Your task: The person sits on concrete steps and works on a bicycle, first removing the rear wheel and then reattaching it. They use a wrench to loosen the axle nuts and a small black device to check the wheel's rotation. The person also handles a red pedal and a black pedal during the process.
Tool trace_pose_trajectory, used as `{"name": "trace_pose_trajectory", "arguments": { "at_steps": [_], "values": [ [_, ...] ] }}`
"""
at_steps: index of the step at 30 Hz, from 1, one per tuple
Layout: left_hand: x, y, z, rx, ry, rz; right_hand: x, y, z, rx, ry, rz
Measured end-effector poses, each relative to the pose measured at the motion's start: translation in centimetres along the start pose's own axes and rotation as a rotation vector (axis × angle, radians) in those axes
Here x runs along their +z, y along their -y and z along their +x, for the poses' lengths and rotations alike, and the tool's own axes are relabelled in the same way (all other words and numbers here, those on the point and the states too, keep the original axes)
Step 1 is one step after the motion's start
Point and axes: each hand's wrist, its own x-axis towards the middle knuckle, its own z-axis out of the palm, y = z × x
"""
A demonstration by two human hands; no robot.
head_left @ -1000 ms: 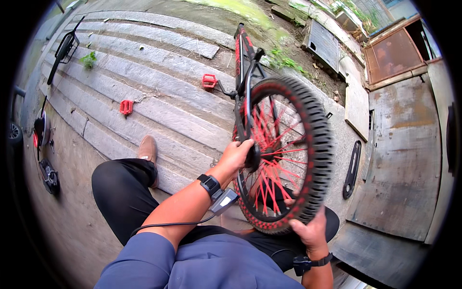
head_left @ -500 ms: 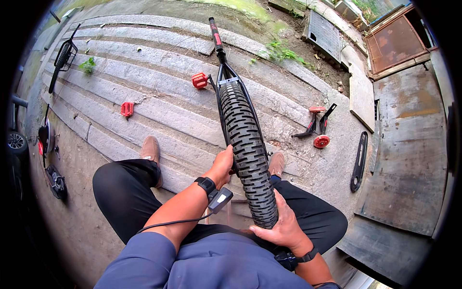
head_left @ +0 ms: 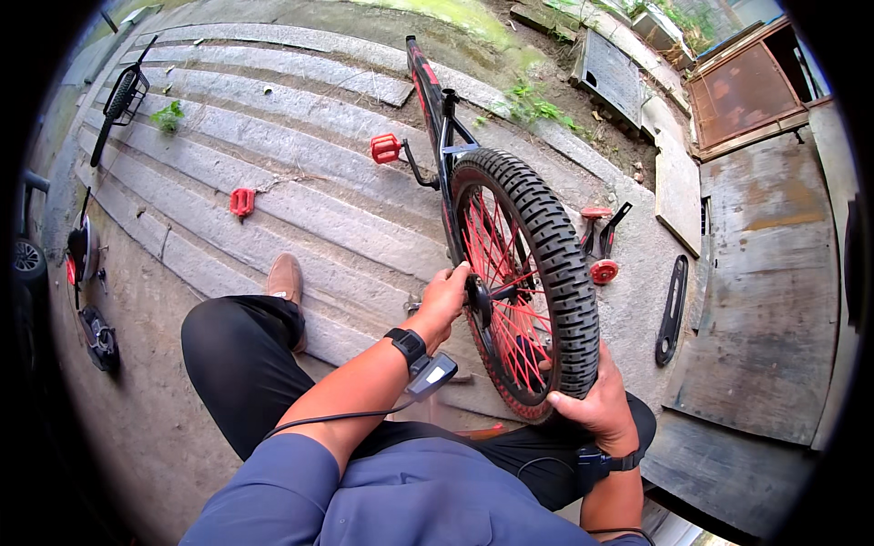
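Observation:
A bicycle frame (head_left: 426, 86), black with red markings, points away from me without a front wheel in view. Its rear wheel (head_left: 499, 238) has red spokes and a knobby black tyre, and leans to the right between my knees. My left hand (head_left: 442, 300) is closed around the frame's rear end beside the hub (head_left: 479, 298). Lower down, my right hand (head_left: 596, 405) grips the tyre (head_left: 572, 273), thumb on the near side and the other fingers mostly hidden behind. A red pedal (head_left: 385, 148) sits on the crank at the frame's left.
A loose red pedal (head_left: 241, 202) lies on the stone slabs. Right of the wheel are training wheels (head_left: 604, 271) and a slotted black chain guard (head_left: 672, 309). A dark wheeled part (head_left: 120, 96) lies far left. Metal sheets (head_left: 765, 300) cover the right side.
The bicycle has turned and tilted, so the wheel's spoked side now faces me. Its tyre and my right hand have shifted right; my left hand has moved slightly right with the frame.

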Motion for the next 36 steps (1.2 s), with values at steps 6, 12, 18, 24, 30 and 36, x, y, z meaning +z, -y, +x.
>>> {"name": "trace_pose_trajectory", "arguments": {
  "at_steps": [6, 12, 18, 24, 30, 36],
  "values": [
    [-0.5, 0.6, 0.7, 0.066, -0.055, 0.066, -0.9, -1.2, -0.3, -0.201, -0.157, -0.153],
    [-0.4, 1.2, 0.9, 0.131, -0.051, 0.102, 0.5, -3.2, -1.4, -0.231, -0.237, -0.270],
    [0.2, 1.0, 1.0, 0.151, 0.122, -0.100, 1.0, -3.0, -0.9, -0.327, -0.350, -0.367],
    [1.3, -0.7, -0.2, 0.180, 0.076, 0.114, -1.7, 3.0, 3.7, -0.424, -0.317, -0.581],
    [2.0, -0.7, -0.6, 0.145, 0.018, 0.107, -2.3, 7.0, 7.7, -0.427, -0.188, -0.650],
    [2.0, -0.2, 0.2, 0.134, 0.070, -0.015, -6.4, 9.0, 11.2, -0.326, -0.080, -0.707]
  ]
}}
